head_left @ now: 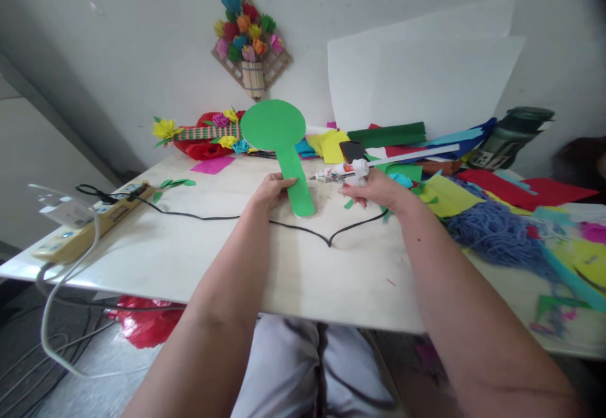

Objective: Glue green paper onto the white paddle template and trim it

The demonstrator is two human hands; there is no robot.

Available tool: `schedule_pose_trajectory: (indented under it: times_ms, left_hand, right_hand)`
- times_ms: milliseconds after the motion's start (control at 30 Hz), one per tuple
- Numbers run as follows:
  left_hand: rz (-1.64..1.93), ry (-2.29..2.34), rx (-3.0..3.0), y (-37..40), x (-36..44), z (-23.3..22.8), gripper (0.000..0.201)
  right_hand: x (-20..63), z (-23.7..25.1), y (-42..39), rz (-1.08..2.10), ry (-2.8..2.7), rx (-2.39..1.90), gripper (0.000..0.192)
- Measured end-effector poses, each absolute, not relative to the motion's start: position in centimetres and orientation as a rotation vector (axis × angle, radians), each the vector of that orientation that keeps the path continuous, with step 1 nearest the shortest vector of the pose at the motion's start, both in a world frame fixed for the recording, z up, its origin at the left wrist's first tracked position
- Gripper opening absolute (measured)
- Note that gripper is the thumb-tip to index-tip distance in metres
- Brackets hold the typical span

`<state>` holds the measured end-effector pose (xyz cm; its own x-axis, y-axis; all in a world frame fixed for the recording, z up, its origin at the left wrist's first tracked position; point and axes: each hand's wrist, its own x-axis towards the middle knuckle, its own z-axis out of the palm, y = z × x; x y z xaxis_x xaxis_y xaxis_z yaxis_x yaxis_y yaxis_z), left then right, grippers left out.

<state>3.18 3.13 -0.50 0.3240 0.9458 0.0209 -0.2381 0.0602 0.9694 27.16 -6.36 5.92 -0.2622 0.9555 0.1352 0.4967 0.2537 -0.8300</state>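
A green paddle shape [273, 126], a round disc with a straight handle, is held up over the table by my left hand [277, 189]. My left thumb lies on the handle's front, and the other fingers are behind it. In my right hand [367, 189] is a white hot glue gun [348, 170], its nozzle pointing left, close to the handle's right edge. A long white glue stick [416, 154] sticks out of the gun's back. The gun's black cord [303, 228] runs left across the table.
A yellow power strip [89, 222] with plugs lies at the table's left. Behind are paper flowers on a striped strip [208, 132] and rolled coloured paper [388, 134]. Blue yarn [497, 232], paper sheets [449, 196] and a dark bottle [509, 137] are at the right.
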Motion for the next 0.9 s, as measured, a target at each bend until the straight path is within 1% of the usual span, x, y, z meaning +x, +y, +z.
schedule_pose_trajectory:
  times_ms: [100,200,367,433,533,633,700,733,800,900]
  left_hand:
    - [1.048,0.792,1.16,3.0,3.2,-0.4,0.032]
    - [1.018,0.811,1.203,2.9,3.4,-0.4,0.035]
    - [1.002,0.88,1.403,3.3,4.5,-0.7,0.051]
    - [0.984,0.98,1.526,3.7,5.1,-0.9,0.059]
    - [0.994,1.326,1.745,4.1,5.7,-1.0,0.069]
    - [0.964,1.628,1.99,4.4,5.7,-0.8,0.065]
    - [0.919,1.682,2.156,4.4,5.3,-0.5,0.059]
    - [0.876,1.666,2.233,4.4,4.9,-0.2,0.06]
    - [0.701,1.609,2.297,4.1,4.1,0.4,0.069]
    - [0.334,1.479,2.37,3.4,2.9,1.3,0.097]
  right_hand:
    - [26.9,5.8,-6.4,0.904,-1.825,-1.311,0.023]
    - [27.1,5.7,-6.3,0.935,-1.823,-1.29,0.024]
    - [27.5,5.2,-5.9,0.96,-1.772,-1.263,0.027]
    - [27.6,4.9,-5.7,0.974,-1.765,-1.255,0.027]
    - [27.8,4.3,-5.3,0.985,-1.762,-1.265,0.027]
    - [28.0,3.7,-4.9,0.974,-1.728,-1.287,0.027]
    - [28.2,3.5,-4.6,0.959,-1.702,-1.289,0.029]
    - [28.3,3.4,-4.5,0.949,-1.689,-1.286,0.031]
    - [28.4,3.2,-4.2,0.929,-1.643,-1.276,0.031]
    - [28.2,2.9,-3.8,0.916,-1.535,-1.285,0.029]
